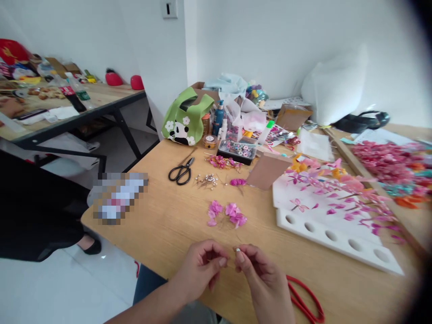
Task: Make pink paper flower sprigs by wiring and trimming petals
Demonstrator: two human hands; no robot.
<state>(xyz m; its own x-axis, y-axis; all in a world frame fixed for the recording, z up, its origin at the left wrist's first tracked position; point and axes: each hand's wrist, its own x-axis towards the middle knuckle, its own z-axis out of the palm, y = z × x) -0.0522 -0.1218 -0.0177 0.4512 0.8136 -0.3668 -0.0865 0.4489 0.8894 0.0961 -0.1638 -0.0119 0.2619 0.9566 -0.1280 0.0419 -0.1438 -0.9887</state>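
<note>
Near the table's front edge, my left hand (pixel 204 265) is closed in a pinch, thumb against the fingers; what it holds is too small to make out. Close beside it, my right hand (pixel 258 272) pinches what looks like a thin wire, with a small whitish spot at the fingertips. Just beyond both hands lie pink-purple fabric petals (pixel 236 213) with fine wires. Farther back are white bead-tipped wires (pixel 207 181) and black-handled scissors (pixel 182 172). A red-handled tool (pixel 308 299) is partly hidden behind my right wrist.
A white foam block with holes (pixel 332 236) carries pink flower sprays on the right. At the back stand a green panda bag (pixel 184 119), a bead box (pixel 237 152) and a blue bottle (pixel 218 118). A person in black clothing (pixel 37 207) is at the left.
</note>
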